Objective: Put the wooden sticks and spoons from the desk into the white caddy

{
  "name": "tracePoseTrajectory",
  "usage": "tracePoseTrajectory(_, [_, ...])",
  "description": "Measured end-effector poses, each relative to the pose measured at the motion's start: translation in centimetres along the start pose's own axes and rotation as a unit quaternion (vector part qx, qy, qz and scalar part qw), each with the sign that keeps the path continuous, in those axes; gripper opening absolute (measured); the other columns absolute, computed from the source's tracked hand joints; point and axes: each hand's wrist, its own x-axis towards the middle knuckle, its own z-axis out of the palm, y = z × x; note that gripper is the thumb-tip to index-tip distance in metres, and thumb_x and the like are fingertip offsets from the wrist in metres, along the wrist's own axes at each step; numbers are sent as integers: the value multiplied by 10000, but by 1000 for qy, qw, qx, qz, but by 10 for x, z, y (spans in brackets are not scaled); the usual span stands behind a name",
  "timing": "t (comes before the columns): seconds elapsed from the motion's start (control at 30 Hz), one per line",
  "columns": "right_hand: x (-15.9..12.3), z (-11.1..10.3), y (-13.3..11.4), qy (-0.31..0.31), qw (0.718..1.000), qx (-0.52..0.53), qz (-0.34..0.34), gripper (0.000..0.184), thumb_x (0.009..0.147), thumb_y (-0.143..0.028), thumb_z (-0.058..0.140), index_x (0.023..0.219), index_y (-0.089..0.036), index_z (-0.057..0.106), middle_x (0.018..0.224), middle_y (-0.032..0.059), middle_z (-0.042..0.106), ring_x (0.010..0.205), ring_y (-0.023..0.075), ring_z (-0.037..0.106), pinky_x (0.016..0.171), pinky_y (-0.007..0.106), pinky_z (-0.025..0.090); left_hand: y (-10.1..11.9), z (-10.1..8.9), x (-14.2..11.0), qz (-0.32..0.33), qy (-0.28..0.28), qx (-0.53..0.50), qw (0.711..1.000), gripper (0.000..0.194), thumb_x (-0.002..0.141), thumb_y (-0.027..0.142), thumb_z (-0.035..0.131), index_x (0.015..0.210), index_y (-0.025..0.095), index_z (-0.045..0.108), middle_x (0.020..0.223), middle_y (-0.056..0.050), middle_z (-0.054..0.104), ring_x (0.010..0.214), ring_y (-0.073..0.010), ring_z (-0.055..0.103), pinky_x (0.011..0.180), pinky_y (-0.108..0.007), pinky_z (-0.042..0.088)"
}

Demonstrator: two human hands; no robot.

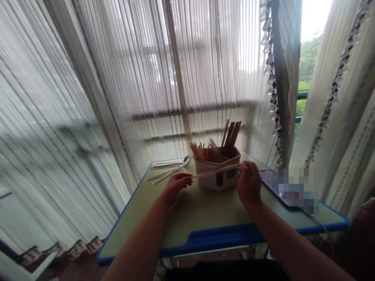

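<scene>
A pair of light wooden chopsticks [215,171] is stretched between my two hands, above the table and in front of a utensil holder. My left hand [180,184] pinches one end of the chopsticks. Around the other end, the fingers of my right hand [249,182] are closed. The pale plastic utensil holder [209,182] stands just behind, with dark oval openings in its front. Several light chopsticks [200,151] fill its left part, and darker chopsticks [233,134] stand upright at its back right.
A slotted metal spoon [186,160] and more chopsticks [164,174] lie at the table's back left. A tablet-like device [275,185], partly blurred out, rests at the right with a cable [319,223]. The table [205,212] has a raised blue edge; curtains [140,78] hang behind it.
</scene>
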Motion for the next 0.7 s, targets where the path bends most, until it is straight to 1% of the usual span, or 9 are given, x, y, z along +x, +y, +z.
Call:
tracePoseTrajectory(0.17, [-2, 0, 0, -16, 999, 28, 5, 205, 826, -358, 391, 756, -195, 495, 634, -35, 474, 586, 114, 441, 575, 231, 354, -1, -1, 0, 10, 6, 20, 1000, 308, 593, 328, 705, 829, 135, 662, 706, -50, 645, 626, -112, 559, 572, -219, 371])
tracePoseTrajectory(0.33, [-3, 0, 0, -32, 998, 44, 17, 194, 828, -352, 390, 761, -195, 481, 637, -35, 456, 590, 110, 428, 572, 228, 352, -3, -2, 2, 19, -10, 38, 999, 322, 595, 353, 699, 816, 123, 655, 709, -58, 645, 625, -116, 551, 582, -233, 383])
tracePoseTrajectory(0.43, [-2, 0, -3, -39, 997, 58, 28, 196, 836, -352, 376, 748, -198, 459, 611, -45, 420, 562, 105, 405, 553, 227, 346, -4, -3, 2, 14, -15, 48, 999, 343, 591, 385, 703, 809, 124, 655, 714, -63, 649, 630, -120, 555, 579, -235, 385])
tracePoseTrajectory(0.53, [-2, 0, -6, -49, 996, 75, 22, 204, 834, -348, 390, 706, -198, 445, 597, -47, 406, 547, 102, 395, 544, 228, 344, -4, -2, 2, 8, -9, 58, 998, 375, 579, 416, 711, 812, 128, 657, 726, -66, 655, 637, -124, 562, 574, -234, 383])
tracePoseTrajectory(0.6, [-3, 1, -6, -70, 994, 85, 25, 234, 827, -366, 411, 671, -195, 450, 585, -45, 411, 542, 101, 397, 540, 230, 345, -4, -2, 2, 10, -7, 55, 998, 385, 575, 425, 713, 814, 129, 657, 725, -63, 655, 636, -124, 564, 572, -235, 382])
tracePoseTrajectory(0.7, [-6, 3, -4, -132, 985, 96, 56, 287, 808, -428, 443, 670, -183, 502, 544, -42, 428, 513, 105, 404, 504, 231, 337, -4, 0, 1, 11, -10, 50, 999, 377, 581, 429, 707, 807, 132, 656, 715, -56, 651, 628, -120, 561, 572, -235, 378])
